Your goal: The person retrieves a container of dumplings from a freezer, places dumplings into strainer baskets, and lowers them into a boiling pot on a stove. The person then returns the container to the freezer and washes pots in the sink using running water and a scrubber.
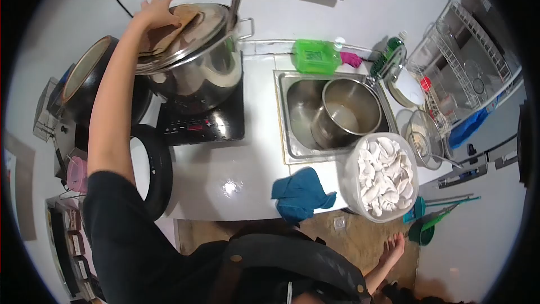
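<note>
My left hand (157, 11) reaches over a large stainless steel pot (197, 81), its fingers spread apart. Just under it a tan, flat folded piece (180, 27), perhaps a pot holder, lies on the pot's metal lid (211, 28); I cannot tell whether the thumb touches it. The lid sits tilted, and a hook-ended utensil handle (236, 3) sticks up beside it. The pot stands on a black induction cooktop (225, 126) with a lit red display. Low at my right side, my right hand (392, 249) hangs away from the counter, fingers loosely apart, holding nothing.
Right of the cooktop, a steel pot (351, 107) with cloudy liquid stands in the sink (286, 118). A plastic tub of sliced white pieces (349, 186) and a blue cloth (304, 191) sit at the counter's front edge. A black pan (163, 163) lies left, a dish rack (461, 50) right.
</note>
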`<act>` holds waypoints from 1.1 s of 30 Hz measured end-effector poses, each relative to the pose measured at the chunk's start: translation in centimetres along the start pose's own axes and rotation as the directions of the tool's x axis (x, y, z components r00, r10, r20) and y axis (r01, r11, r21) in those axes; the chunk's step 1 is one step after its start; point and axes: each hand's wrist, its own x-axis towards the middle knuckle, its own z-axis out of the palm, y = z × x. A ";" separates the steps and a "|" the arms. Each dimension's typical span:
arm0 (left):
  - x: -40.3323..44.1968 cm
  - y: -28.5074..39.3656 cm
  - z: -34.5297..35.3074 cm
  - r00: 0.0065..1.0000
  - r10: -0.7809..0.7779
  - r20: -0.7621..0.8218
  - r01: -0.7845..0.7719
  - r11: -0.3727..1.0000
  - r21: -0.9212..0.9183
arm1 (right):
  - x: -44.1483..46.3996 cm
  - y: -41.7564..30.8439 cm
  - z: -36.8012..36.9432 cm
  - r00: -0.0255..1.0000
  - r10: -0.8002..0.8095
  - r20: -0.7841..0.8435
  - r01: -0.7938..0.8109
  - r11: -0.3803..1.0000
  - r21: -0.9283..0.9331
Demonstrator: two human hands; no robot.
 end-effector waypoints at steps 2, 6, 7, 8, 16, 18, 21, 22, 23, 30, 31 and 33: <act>-2.5 3.6 -3.0 0.960 0.092 -0.266 -0.095 0.996 0.004 | 0.8 -0.8 0.8 0.999 -0.027 0.033 0.028 0.999 -0.022; -13.9 16.6 -11.1 0.959 0.185 -0.216 -0.284 0.654 -0.701 | 5.7 -3.3 1.5 0.986 -0.122 0.109 0.123 0.992 0.005; -16.7 19.0 -11.0 0.904 0.355 -0.239 -0.411 0.567 -0.714 | 7.3 -4.4 1.8 0.981 -0.152 0.123 0.151 0.988 0.015; -20.4 22.3 -11.4 0.932 0.362 -0.023 -0.223 0.521 -0.824 | 9.0 -5.9 1.9 0.973 -0.195 0.121 0.196 0.981 0.005; -36.3 43.3 -7.3 0.762 0.171 0.625 0.634 0.004 -0.773 | 29.4 -25.5 -4.4 0.760 -0.632 0.149 0.623 0.775 0.107; -36.9 49.0 -11.0 0.572 0.104 0.813 0.791 -0.333 -0.514 | 35.6 -31.4 -5.8 0.643 -0.756 0.124 0.758 0.651 0.037; -37.4 54.5 -12.9 0.493 -0.163 0.855 0.691 -0.523 -0.498 | 45.5 -38.6 -8.4 0.371 -0.929 -0.012 0.914 0.368 -0.170; -38.4 54.8 -12.0 0.444 -0.092 0.891 0.700 -0.585 -0.409 | 47.3 -41.2 -8.7 0.230 -0.969 -0.089 0.925 0.246 -0.290; -39.7 54.4 -10.6 0.397 -0.022 0.918 0.696 -0.644 -0.317 | 51.2 -44.1 -10.0 0.144 -0.982 -0.119 0.833 0.186 -0.521; -40.2 60.6 -14.4 0.434 0.040 0.900 0.390 -0.909 -0.147 | 63.7 -51.6 -9.2 0.449 -0.874 -0.185 0.794 0.485 -0.366; -39.9 61.6 -14.7 0.495 0.031 0.868 0.325 -0.933 -0.152 | 63.7 -51.3 -9.3 0.458 -0.874 -0.161 0.794 0.484 -0.368; -40.1 62.6 -14.5 0.581 -0.062 0.812 0.264 -0.929 -0.260 | 63.7 -51.0 -9.7 0.479 -0.872 -0.097 0.821 0.484 -0.303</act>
